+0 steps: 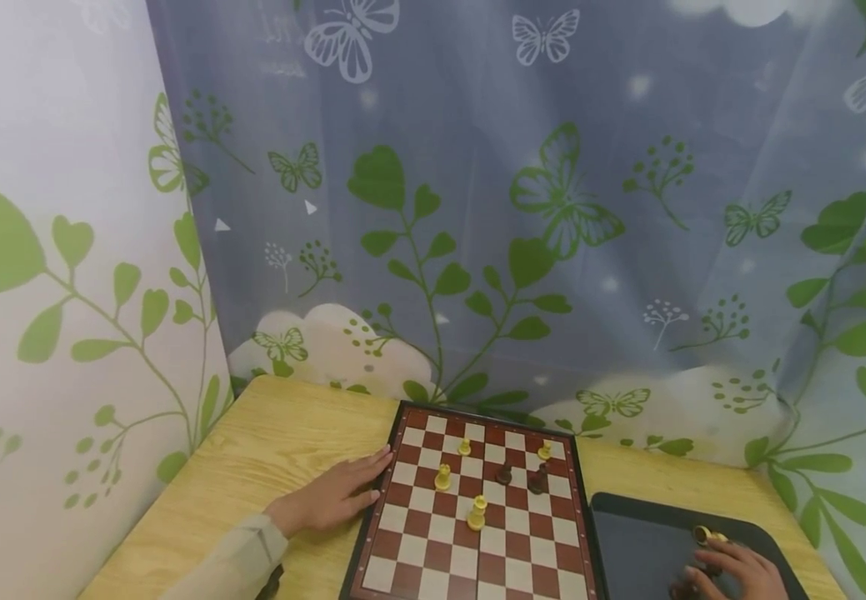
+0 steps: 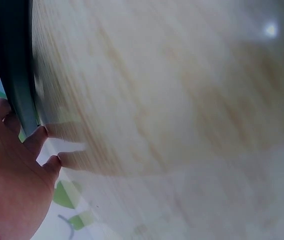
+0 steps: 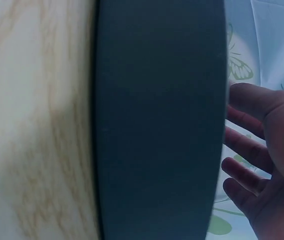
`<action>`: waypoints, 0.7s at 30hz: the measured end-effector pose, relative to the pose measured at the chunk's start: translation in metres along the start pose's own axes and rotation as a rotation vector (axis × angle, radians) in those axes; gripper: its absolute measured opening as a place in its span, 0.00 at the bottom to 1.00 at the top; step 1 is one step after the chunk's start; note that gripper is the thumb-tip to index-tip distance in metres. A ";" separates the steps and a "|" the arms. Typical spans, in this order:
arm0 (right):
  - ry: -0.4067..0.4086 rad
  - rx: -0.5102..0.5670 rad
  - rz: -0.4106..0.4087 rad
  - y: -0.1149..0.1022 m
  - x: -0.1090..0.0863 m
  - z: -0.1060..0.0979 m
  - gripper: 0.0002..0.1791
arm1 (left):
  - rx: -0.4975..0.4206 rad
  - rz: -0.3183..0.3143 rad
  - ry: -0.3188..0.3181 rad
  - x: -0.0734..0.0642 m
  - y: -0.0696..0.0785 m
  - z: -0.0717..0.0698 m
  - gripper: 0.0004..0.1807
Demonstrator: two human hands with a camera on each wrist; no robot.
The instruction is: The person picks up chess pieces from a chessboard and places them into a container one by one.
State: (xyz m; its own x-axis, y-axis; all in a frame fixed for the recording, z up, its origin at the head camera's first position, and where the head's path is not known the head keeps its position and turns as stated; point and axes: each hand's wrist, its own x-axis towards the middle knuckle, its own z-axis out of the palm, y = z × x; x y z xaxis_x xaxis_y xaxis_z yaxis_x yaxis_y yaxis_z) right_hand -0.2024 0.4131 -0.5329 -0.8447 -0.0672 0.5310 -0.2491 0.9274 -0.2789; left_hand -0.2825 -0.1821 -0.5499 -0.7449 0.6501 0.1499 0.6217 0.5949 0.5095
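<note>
My left hand (image 1: 335, 492) lies beside a folding chessboard (image 1: 436, 527), fingers stretched and fingertips at its left edge. In the left wrist view, the fingers of the left hand (image 2: 14, 175) reach the board's dark side (image 2: 14, 60). On the board stand a tall yellow chess piece (image 1: 476, 513), a yellow knight-like piece (image 1: 443, 477), other yellow pieces and two dark pieces (image 1: 539, 480). Over a dark tray (image 1: 673, 502), my right hand (image 1: 743, 571) reaches among gold and dark pieces (image 1: 706, 536). The right wrist view shows the right hand (image 3: 277, 150) with loosely extended fingers behind the tray's side (image 3: 159, 120).
Board and tray sit side by side on a light wooden table (image 1: 252, 442). Behind the table hangs a blue-grey curtain (image 1: 470, 108) with leaves and butterflies, close to the board's far edge. A pale patterned curtain (image 1: 65, 400) borders the left side.
</note>
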 end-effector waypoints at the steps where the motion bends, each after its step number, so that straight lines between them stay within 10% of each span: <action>1: 0.000 0.003 -0.002 0.000 0.000 0.000 0.12 | 0.000 -0.008 -0.003 0.000 0.000 0.000 0.33; 14: -0.024 0.032 0.005 -0.031 0.006 -0.009 0.11 | -0.007 -0.044 -0.013 0.001 0.000 0.001 0.34; 21: -0.176 0.045 0.050 -0.056 0.013 -0.011 0.08 | 0.014 0.011 0.006 0.001 0.002 0.000 0.32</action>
State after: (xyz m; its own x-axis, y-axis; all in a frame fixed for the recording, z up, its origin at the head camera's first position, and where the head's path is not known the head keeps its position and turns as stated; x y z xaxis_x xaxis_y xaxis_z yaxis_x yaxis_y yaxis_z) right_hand -0.1944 0.3645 -0.5010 -0.9255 -0.0884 0.3684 -0.2224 0.9140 -0.3394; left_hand -0.2818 -0.1806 -0.5492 -0.7396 0.6535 0.1609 0.6331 0.5943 0.4960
